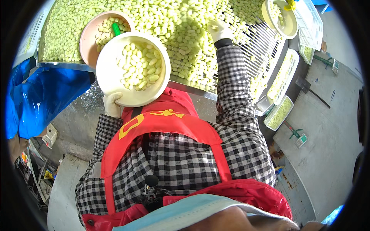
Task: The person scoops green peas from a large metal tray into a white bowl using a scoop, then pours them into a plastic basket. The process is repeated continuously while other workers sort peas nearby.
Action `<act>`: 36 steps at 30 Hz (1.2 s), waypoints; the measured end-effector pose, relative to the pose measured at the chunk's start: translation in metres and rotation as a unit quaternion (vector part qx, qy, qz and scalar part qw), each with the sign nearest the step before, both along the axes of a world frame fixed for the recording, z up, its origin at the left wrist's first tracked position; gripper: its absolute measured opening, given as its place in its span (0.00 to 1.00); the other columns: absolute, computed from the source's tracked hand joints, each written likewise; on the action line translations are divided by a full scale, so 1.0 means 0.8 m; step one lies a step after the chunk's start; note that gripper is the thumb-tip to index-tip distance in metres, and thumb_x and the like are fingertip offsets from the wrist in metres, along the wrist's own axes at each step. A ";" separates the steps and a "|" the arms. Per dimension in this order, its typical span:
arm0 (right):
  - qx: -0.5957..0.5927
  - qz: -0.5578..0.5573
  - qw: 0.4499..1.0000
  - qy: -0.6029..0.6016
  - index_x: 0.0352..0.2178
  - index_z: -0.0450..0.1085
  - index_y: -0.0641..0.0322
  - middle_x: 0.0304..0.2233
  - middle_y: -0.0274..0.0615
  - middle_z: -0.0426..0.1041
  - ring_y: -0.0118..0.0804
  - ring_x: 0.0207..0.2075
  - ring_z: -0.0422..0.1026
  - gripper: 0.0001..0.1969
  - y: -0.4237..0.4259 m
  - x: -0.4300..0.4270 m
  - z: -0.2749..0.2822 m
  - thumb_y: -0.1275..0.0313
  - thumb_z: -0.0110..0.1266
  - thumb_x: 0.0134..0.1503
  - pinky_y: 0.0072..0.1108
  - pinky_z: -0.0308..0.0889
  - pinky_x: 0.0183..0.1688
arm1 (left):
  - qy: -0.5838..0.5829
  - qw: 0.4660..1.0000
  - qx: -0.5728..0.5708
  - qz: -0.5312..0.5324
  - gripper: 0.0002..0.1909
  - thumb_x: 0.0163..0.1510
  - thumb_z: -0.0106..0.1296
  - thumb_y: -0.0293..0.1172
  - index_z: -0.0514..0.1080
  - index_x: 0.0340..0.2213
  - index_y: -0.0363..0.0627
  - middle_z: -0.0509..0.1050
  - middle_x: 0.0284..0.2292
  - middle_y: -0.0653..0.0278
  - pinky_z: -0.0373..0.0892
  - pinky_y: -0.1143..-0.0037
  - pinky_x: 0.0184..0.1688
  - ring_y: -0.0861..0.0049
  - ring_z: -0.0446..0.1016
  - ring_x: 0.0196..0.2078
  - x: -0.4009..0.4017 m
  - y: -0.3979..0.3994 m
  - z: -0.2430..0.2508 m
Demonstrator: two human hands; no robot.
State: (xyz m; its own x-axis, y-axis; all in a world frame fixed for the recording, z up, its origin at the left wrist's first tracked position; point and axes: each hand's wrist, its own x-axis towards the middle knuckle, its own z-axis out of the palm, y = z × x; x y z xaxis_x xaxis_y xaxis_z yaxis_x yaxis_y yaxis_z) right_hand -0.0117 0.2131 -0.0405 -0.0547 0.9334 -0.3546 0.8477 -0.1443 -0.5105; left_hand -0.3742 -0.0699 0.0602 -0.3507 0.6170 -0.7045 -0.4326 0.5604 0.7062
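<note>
In the head view, my gloved left hand [113, 104] grips the rim of a cream plastic bowl [111, 68], which is tilted and partly filled with pale green grapes [141, 68]. My gloved right hand [218, 29] reaches over the loose grapes [190, 49] spread on the metal sorting table, close to its slatted grid [254, 43]. Something small and pale green shows at this hand; whether the fingers hold it I cannot tell. Behind the cream bowl, partly covered by it, stands a pink bowl [88, 43] with grapes and a green object [116, 29].
A yellowish bowl [289, 29] and a white crate [310, 26] stand at the upper right. White trays [293, 65] of grapes line the table's right side, near green scales [301, 140]. Someone in blue plastic [49, 95] is at the left.
</note>
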 end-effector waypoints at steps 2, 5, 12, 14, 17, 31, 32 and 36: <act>-0.088 0.108 0.985 -0.103 0.47 0.76 0.33 0.44 0.33 0.79 0.36 0.36 0.79 0.14 -0.033 -0.016 -0.018 0.54 0.52 0.61 0.25 0.75 0.39 | 0.008 0.999 -0.022 -0.042 0.24 0.43 0.49 0.22 0.69 0.45 0.25 0.77 0.40 0.52 0.73 0.73 0.46 0.66 0.78 0.41 -0.006 0.003 0.001; -0.030 0.161 0.982 -0.099 0.39 0.77 0.47 0.42 0.40 0.78 0.40 0.45 0.76 0.10 -0.067 -0.048 -0.037 0.66 0.49 0.60 0.32 0.72 0.48 | -0.005 0.998 -0.017 -0.054 0.21 0.43 0.49 0.22 0.71 0.41 0.25 0.77 0.38 0.53 0.73 0.75 0.43 0.69 0.78 0.38 -0.010 0.005 -0.001; -0.085 0.148 0.960 -0.223 0.41 0.75 0.54 0.39 0.44 0.79 0.43 0.40 0.79 0.10 -0.065 -0.067 -0.060 0.72 0.48 0.62 0.33 0.75 0.40 | 0.031 0.998 -0.030 -0.055 0.19 0.43 0.50 0.21 0.72 0.39 0.25 0.77 0.36 0.54 0.73 0.76 0.42 0.71 0.77 0.37 -0.002 0.002 0.004; -0.132 0.149 0.964 -0.177 0.42 0.74 0.53 0.39 0.45 0.78 0.42 0.40 0.79 0.10 -0.065 -0.059 -0.056 0.72 0.48 0.61 0.34 0.75 0.40 | 0.025 0.996 -0.036 -0.078 0.19 0.43 0.49 0.20 0.71 0.40 0.26 0.77 0.37 0.55 0.72 0.76 0.43 0.71 0.77 0.38 -0.004 0.000 0.011; -0.058 -0.014 0.990 -0.125 0.40 0.75 0.58 0.38 0.47 0.79 0.41 0.37 0.80 0.10 -0.082 -0.048 -0.021 0.68 0.56 0.58 0.31 0.74 0.41 | 0.030 0.996 -0.027 -0.074 0.20 0.43 0.49 0.18 0.71 0.42 0.26 0.77 0.38 0.54 0.72 0.76 0.44 0.70 0.77 0.39 -0.001 -0.008 0.018; 0.030 0.004 1.000 0.008 0.45 0.76 0.51 0.37 0.48 0.80 0.44 0.36 0.79 0.16 -0.071 -0.096 0.000 0.58 0.57 0.58 0.32 0.74 0.39 | 0.002 0.998 -0.058 -0.003 0.27 0.44 0.47 0.17 0.67 0.50 0.28 0.75 0.44 0.53 0.72 0.71 0.49 0.65 0.76 0.45 0.021 -0.011 0.043; 0.023 -0.031 0.998 -0.058 0.45 0.76 0.50 0.39 0.48 0.79 0.45 0.37 0.78 0.17 -0.055 -0.104 -0.019 0.57 0.58 0.57 0.33 0.73 0.40 | 0.002 0.999 -0.048 0.000 0.27 0.44 0.46 0.17 0.66 0.50 0.28 0.74 0.44 0.52 0.72 0.70 0.50 0.65 0.76 0.45 0.022 -0.011 0.045; -0.104 0.082 0.979 -0.156 0.48 0.73 0.54 0.42 0.51 0.78 0.42 0.41 0.79 0.16 -0.011 -0.129 -0.041 0.61 0.48 0.64 0.33 0.75 0.40 | 0.002 0.999 -0.034 -0.012 0.28 0.45 0.47 0.17 0.67 0.51 0.28 0.75 0.44 0.53 0.72 0.71 0.50 0.65 0.76 0.45 0.026 -0.007 0.044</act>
